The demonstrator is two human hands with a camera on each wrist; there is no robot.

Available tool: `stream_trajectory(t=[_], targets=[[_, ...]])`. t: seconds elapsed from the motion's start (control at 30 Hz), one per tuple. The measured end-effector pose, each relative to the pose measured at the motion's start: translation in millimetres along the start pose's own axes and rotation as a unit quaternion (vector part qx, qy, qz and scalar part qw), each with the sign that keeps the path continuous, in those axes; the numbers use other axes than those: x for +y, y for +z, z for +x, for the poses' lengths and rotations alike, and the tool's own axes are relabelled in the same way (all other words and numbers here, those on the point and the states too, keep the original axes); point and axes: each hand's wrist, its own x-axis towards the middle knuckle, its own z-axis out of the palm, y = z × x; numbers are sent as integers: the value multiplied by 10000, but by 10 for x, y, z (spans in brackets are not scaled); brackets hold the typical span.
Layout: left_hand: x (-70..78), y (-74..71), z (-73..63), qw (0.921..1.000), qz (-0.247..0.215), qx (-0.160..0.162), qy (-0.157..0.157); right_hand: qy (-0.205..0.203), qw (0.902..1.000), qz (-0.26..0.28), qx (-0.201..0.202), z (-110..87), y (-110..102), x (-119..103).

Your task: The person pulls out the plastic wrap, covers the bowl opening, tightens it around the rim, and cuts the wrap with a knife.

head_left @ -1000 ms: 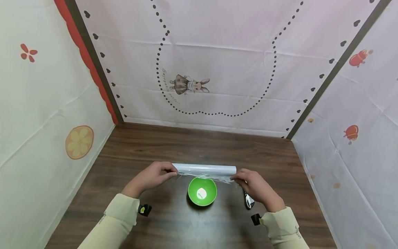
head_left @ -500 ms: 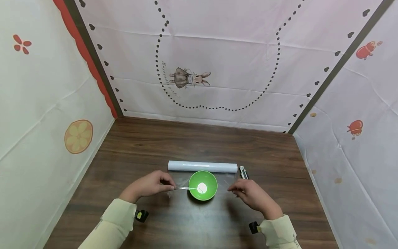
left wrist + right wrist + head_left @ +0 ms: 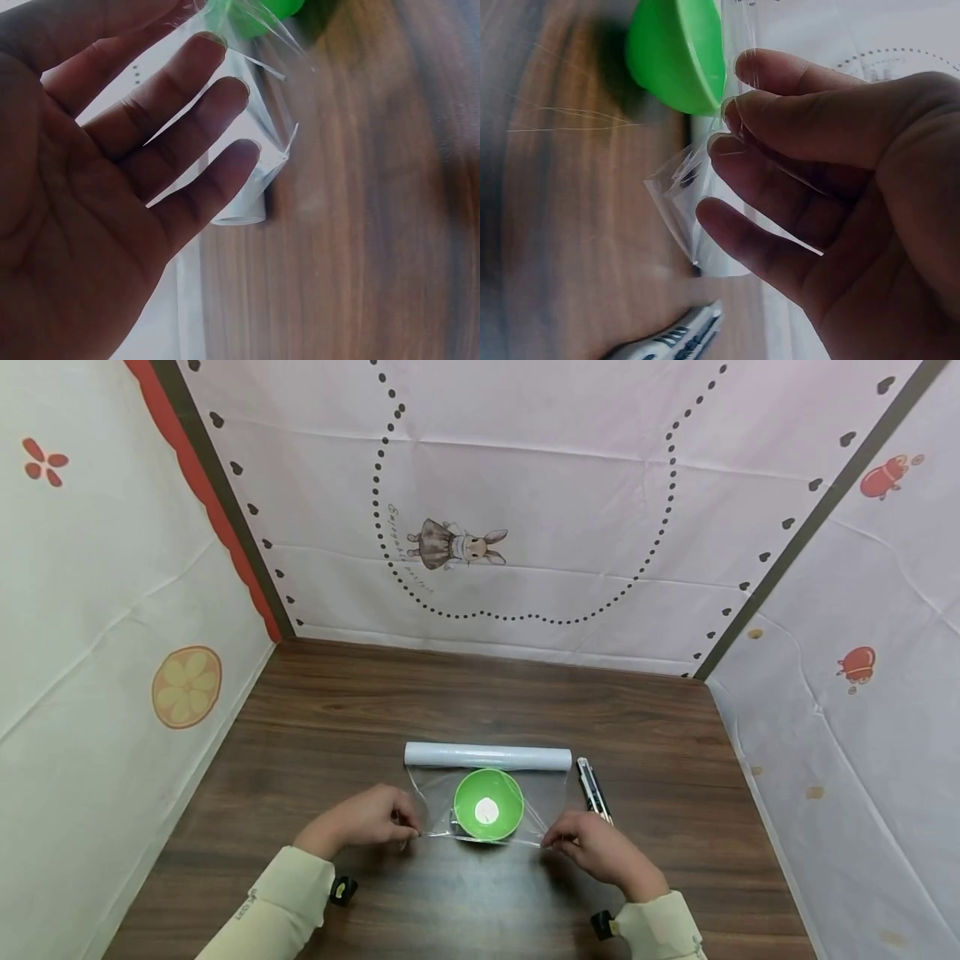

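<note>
A sheet of clear plastic wrap [image 3: 435,793] stretches from a white roll [image 3: 487,756] toward me, over the green bowl [image 3: 468,793]. My left hand [image 3: 371,818] pinches the sheet's near left corner. At the near right corner my right hand [image 3: 600,852] pinches it between thumb and fingers. The wrap's front edge runs just past the bowl's near rim. In the left wrist view the other fingers [image 3: 202,120] are spread, and the pinching tips are cut off at the top. The right wrist view shows the right thumb [image 3: 802,124] against the wrap, beside the bowl [image 3: 675,56].
A utility knife [image 3: 592,785] lies on the wooden table [image 3: 337,693] just right of the roll, close behind my right hand. Printed cloth walls [image 3: 525,552] close off the back and both sides.
Both hands have come toward me, drawing the plastic wrap off the roll and across the bowl. The sheet is now spread over it, and the knife is more exposed.
</note>
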Motion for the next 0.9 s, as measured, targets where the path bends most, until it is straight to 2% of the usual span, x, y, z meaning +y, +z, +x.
stream_trajectory(t=[0.23, 0.43, 0.7, 0.9], targets=[[-39, 142, 30, 9993, 262, -247, -103, 132, 9998, 65, -168, -7, 130, 72], [-131, 316, 89, 9957, 888, -248, -43, 236, 9992, -154, -292, 18, 202, 128], [-221, 500, 169, 9828, 1782, 166, 456, 369, 9982, -333, -335, 69, 332, 280], [-261, 569, 257, 9735, 2190, 460, 469, 497, 9981, -316, -195, 131, 418, 347]])
